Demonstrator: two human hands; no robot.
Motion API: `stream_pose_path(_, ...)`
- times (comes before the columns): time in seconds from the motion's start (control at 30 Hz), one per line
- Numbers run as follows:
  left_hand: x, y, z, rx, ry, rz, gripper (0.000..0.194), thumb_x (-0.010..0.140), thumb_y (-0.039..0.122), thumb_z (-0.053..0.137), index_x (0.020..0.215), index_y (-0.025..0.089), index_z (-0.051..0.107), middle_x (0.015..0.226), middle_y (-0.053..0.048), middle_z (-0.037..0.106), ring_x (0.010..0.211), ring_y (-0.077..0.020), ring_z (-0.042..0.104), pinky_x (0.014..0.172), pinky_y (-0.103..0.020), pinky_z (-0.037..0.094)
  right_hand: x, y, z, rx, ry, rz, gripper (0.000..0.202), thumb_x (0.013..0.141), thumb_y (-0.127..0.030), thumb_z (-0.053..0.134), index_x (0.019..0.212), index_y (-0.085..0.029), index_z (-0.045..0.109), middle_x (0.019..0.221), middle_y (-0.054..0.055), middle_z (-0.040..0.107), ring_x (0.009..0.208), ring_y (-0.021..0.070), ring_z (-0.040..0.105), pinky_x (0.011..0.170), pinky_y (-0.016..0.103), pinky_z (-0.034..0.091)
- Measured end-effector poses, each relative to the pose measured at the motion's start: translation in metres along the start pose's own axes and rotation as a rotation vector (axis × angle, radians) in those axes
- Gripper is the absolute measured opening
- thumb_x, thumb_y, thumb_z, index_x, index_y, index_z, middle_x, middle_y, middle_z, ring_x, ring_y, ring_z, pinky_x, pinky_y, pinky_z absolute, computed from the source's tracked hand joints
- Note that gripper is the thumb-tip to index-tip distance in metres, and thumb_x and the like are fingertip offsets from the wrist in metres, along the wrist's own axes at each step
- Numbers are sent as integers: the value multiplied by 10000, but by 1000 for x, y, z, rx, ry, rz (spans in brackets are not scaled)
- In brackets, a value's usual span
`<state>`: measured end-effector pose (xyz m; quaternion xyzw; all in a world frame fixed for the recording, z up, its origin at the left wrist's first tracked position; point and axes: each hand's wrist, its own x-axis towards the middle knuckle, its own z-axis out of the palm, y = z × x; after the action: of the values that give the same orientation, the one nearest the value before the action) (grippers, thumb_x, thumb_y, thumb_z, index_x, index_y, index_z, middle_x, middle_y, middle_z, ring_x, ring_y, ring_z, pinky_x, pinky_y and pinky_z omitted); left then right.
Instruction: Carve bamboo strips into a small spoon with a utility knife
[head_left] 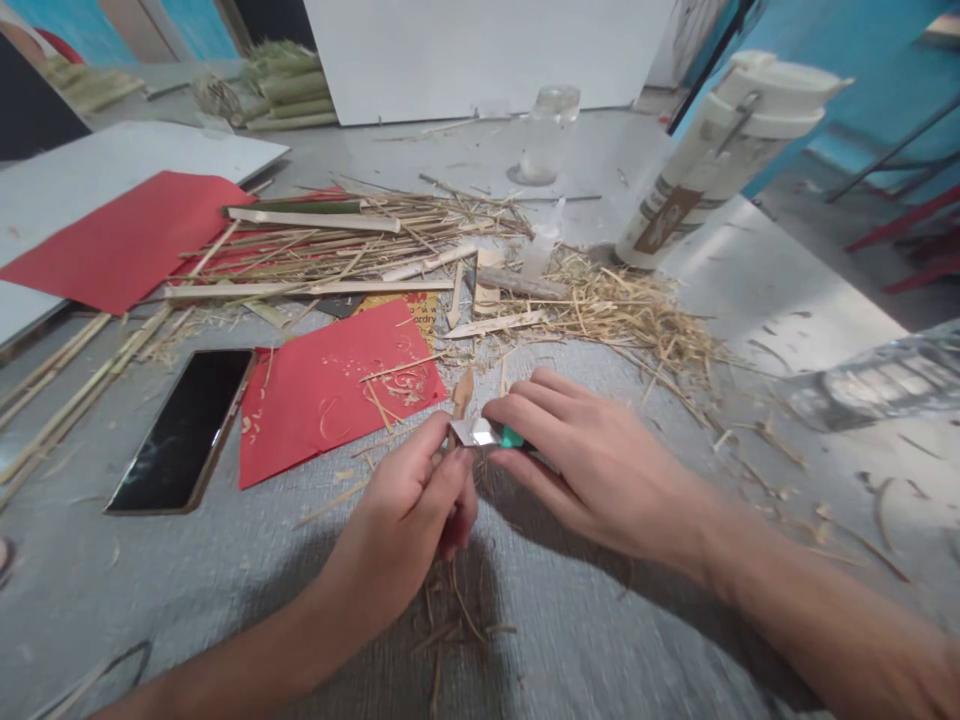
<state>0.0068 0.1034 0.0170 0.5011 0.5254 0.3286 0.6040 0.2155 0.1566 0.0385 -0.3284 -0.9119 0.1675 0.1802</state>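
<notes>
My left hand [420, 490] is closed round a small piece of brown wood [463, 393], whose pointed end sticks up past the fingers. My right hand [577, 450] grips a small cutter with a green part [511, 437]. The cutter's shiny blade [476, 432] lies across the wood at my left fingertips. Just beyond my left hand is a red sheet [337, 390] with pale shavings on it. Thin shavings also lie on the grey table [600, 650] below my hands.
A phone [184, 430] lies at the left. Straw strips [315, 250] and shavings [645, 310] spread across the middle. Behind stand a glass jar [551, 135] and a tall white bottle [720, 160]. A clear bottle [892, 380] lies at the right.
</notes>
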Motion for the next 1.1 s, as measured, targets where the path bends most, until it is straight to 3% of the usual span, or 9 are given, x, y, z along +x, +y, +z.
stream_pose_path(0.27,-4,3,0,339,104,99,310,1143,388,431,854,276,446,512,111,486,474,-143,471,568,-321,366,-2,-3,-1,-128,30,4,373,1165,-405,437,1162,-154,714,950,91,668,885,258,499,746,393,362)
stream_pose_path(0.47,-6,3,2,335,87,90,325,1153,416,407,865,280,465,514,109,477,466,-150,475,566,-323,384,-2,-2,-3,-227,89,3,317,1147,-359,482,1113,-155,722,929,95,674,888,266,497,760,397,366)
stream_pose_path(0.8,-7,3,2,333,111,62,296,1131,385,438,856,281,466,501,105,489,450,-158,480,557,-333,378,-2,-3,-3,-132,7,-36,371,1160,-387,437,1136,-149,720,943,88,667,860,248,496,723,386,364)
stream_pose_path(1.1,-7,6,5,380,112,95,309,1144,388,411,860,283,471,508,96,466,478,-175,466,604,-363,361,-2,-1,-5,-199,53,8,349,1154,-385,459,1135,-163,727,925,92,680,867,257,495,741,390,365)
